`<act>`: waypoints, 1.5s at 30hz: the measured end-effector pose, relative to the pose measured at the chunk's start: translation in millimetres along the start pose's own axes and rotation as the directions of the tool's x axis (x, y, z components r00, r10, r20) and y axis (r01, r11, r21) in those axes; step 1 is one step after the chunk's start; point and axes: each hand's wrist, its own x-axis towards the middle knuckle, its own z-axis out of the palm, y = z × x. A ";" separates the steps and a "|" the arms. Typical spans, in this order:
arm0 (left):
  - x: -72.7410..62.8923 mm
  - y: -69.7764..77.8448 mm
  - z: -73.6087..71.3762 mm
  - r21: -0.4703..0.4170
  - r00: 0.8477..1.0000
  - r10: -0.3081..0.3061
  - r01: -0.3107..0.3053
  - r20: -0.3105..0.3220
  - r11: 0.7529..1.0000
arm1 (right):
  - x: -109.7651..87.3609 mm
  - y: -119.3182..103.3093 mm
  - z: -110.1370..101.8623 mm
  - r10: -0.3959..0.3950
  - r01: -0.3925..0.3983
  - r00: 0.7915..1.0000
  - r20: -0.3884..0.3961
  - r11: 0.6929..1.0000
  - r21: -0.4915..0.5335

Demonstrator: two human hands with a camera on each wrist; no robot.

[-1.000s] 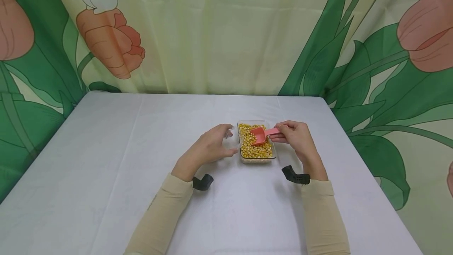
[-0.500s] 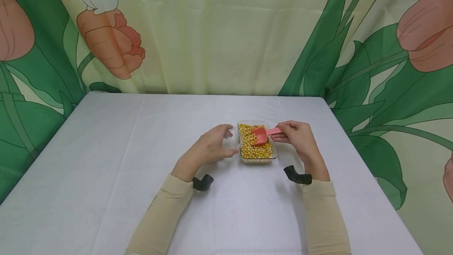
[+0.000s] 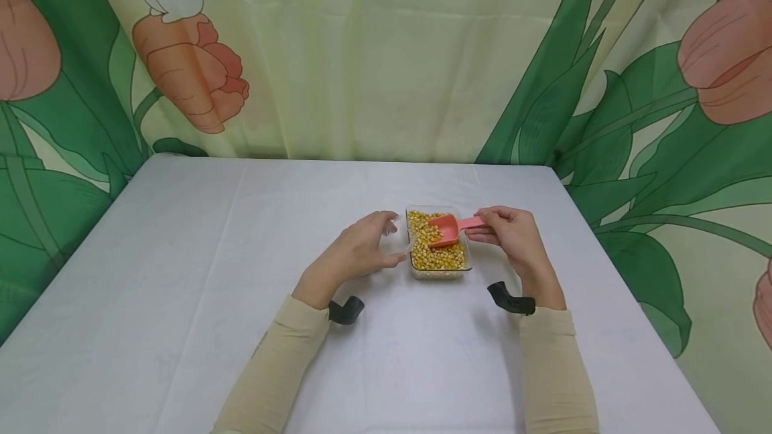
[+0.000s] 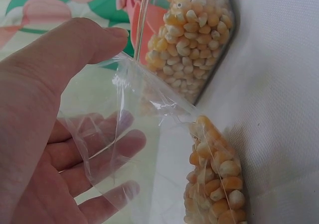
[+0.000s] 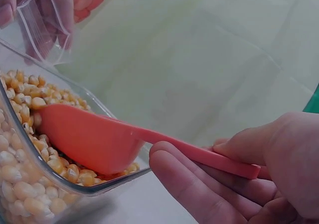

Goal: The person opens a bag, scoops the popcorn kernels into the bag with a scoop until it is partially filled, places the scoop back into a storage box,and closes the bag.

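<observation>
My left hand (image 3: pixel 364 246) is curved in a C round the mouth of a clear plastic bag (image 4: pixel 119 114), keeping it spread between thumb and fingers. Corn kernels (image 4: pixel 217 174) fill the bag's lower part, beside the container's left wall. My right hand (image 3: pixel 509 236) pinches the handle of a coral-pink scoop (image 5: pixel 92 139) between thumb and fingers. The scoop's bowl lies among the corn kernels (image 3: pixel 437 258) in a clear rectangular container (image 3: pixel 441 274). In the right wrist view its front edge is buried in kernels; what it holds inside is hidden there.
The container stands on a table with a white cloth (image 3: pixel 241 300). Behind the table hangs a printed curtain (image 3: pixel 386 59) with tulips and a carrot. A black wrist mount (image 3: pixel 346 311) sits on each forearm.
My right hand has drifted slightly right with the scoop, whose bowl stays in the kernels. The left hand and the container keep their places.
</observation>
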 end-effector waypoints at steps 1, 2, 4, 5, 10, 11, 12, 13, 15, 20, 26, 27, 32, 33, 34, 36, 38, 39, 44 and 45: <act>0.1 0.1 0.0 0.002 1.000 -0.002 0.002 0.001 1.000 | 0.1 0.2 -0.3 0.000 0.000 1.000 -0.001 1.000 0.006; 0.2 0.1 -0.1 0.004 1.000 -0.004 0.004 0.001 1.000 | 0.3 0.5 -0.6 -0.001 0.001 1.000 -0.002 1.000 0.011; 0.4 0.4 -0.2 0.004 1.000 -0.007 0.007 0.003 1.000 | 0.6 1.1 -1.2 -0.003 0.003 1.000 0.000 1.000 0.022; 0.4 0.5 -0.3 0.003 1.000 -0.009 0.009 0.005 1.000 | 0.8 1.4 -1.5 -0.001 0.001 1.000 0.000 1.000 0.027; 0.2 0.6 -0.3 -0.005 1.000 -0.016 0.016 0.013 1.000 | 0.5 2.4 -3.7 0.023 -0.024 1.000 0.006 0.997 0.077; 0.2 0.5 -0.2 -0.004 1.000 -0.016 0.016 0.014 1.000 | 0.4 2.5 -4.3 0.029 -0.030 1.000 0.007 0.995 0.095; 0.2 0.5 -0.1 -0.003 1.000 -0.018 0.018 0.015 1.000 | 0.3 2.6 -5.0 0.034 -0.035 0.999 0.010 0.993 0.113; 0.4 0.5 -0.1 -0.002 1.000 -0.016 0.016 0.015 1.000 | 0.3 2.6 -5.6 0.038 -0.039 0.999 0.012 0.990 0.132; 0.8 0.9 0.0 0.002 1.000 -0.022 0.022 0.015 1.000 | 0.4 2.7 -6.8 0.042 -0.045 0.999 0.017 0.984 0.173; 1.9 2.7 -0.4 0.000 0.999 -0.045 0.045 0.020 0.999 | 1.1 4.0 -9.1 0.053 -0.060 0.998 0.034 0.960 0.273; 1.7 2.5 -0.4 0.002 0.999 -0.047 0.047 0.020 0.999 | 2.5 7.1 -11.7 0.050 -0.072 0.997 0.067 0.918 0.389; 1.5 2.2 -0.1 0.002 0.999 -0.043 0.043 0.019 0.999 | 2.6 7.7 -12.1 0.049 -0.074 0.996 0.073 0.912 0.403; 1.5 0.7 0.4 0.002 1.000 -0.025 0.025 0.012 1.000 | 2.7 9.6 -13.9 0.041 -0.077 0.995 0.089 0.891 0.447; 1.7 0.4 0.5 0.003 1.000 -0.023 0.023 0.011 1.000 | 2.5 9.8 -14.4 0.041 -0.077 0.995 0.090 0.888 0.454; 1.8 0.3 0.5 0.004 1.000 -0.022 0.022 0.011 1.000 | 2.3 9.7 -14.7 0.039 -0.077 0.995 0.091 0.884 0.461; 1.7 0.4 0.3 0.004 1.000 -0.020 0.020 0.010 1.000 | 1.5 9.4 -15.3 0.037 -0.077 0.995 0.091 0.875 0.478; 1.5 0.8 0.2 0.004 1.000 -0.023 0.023 0.012 1.000 | 0.9 8.6 -16.0 0.036 -0.075 0.995 0.089 0.867 0.493; 1.7 0.8 0.4 0.006 1.000 -0.023 0.023 0.011 1.000 | 0.5 8.0 -16.2 0.034 -0.073 0.996 0.088 0.863 0.499; 1.8 1.1 1.1 0.005 1.000 -0.024 0.023 0.014 1.000 | -0.5 4.6 -16.1 -0.001 -0.048 0.996 0.093 0.852 0.521; 1.9 1.1 1.2 0.004 1.000 -0.023 0.023 0.013 1.000 | -0.7 3.7 -15.7 -0.008 -0.041 0.996 0.093 0.854 0.518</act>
